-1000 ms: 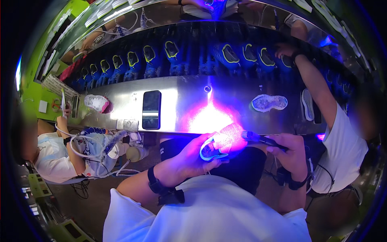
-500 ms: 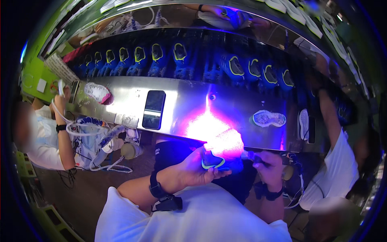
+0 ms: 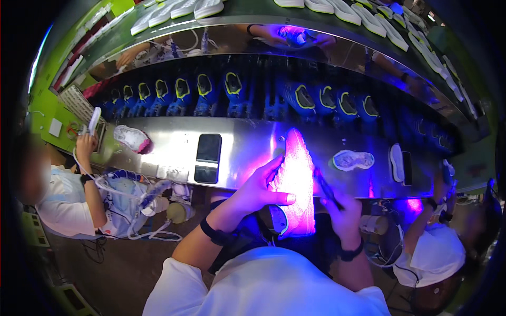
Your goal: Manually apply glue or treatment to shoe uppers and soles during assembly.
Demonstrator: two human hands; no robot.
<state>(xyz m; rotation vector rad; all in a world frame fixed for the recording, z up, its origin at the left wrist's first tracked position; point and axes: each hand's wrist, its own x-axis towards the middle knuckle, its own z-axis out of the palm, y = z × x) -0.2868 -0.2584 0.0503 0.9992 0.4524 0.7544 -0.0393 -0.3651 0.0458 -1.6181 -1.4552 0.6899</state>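
Note:
My left hand grips a shoe upper by its side, thumb across it near the collar opening. The upper is held lengthwise over the bench's front edge, toe pointing away from me. A bright violet-pink light washes out most of its surface. On its right side, my right hand is closed around a slim dark-handled tool; its tip is close to the upper, and I cannot tell whether they touch. A pale shoe sole lies on the bench to the right of the upper.
On the metal bench lie a black phone, a white-and-pink sole and another white sole. Blue shoe uppers stand in a row behind. Soles line a green belt beyond. Co-workers sit left and right.
The upper has turned from low near my lap to pointing away, raised over the bench edge, its toe now far. My left hand has moved with it, and the right hand's tool is now more upright.

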